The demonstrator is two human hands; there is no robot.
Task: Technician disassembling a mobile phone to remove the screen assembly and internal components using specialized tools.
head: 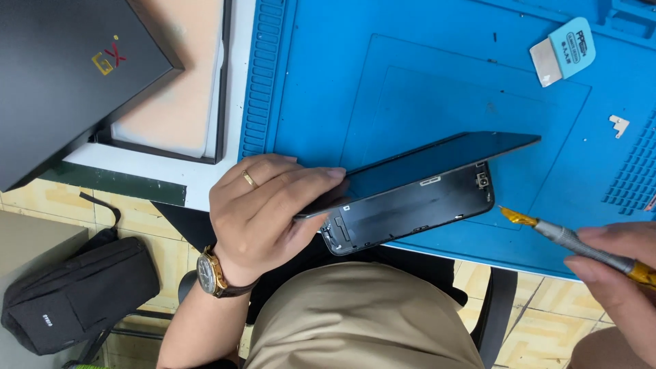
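The left hand (263, 212), wearing a ring and wristwatch, gripped the lifted dark glass screen panel (437, 160) by its near end, hinged open above the black phone body (410, 212) on the blue silicone work mat (437, 82). Right of the phone, the right hand (618, 273) pinched a metal-handled, gold-tipped prying tool (567, 239). Farther across the mat lay a light-blue plastic scraper (564, 51) and a small white bracket (619, 124).

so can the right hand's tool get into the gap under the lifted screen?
Probably yes: the screen is propped open by the left hand, and the tool in the right hand has bare mat between.
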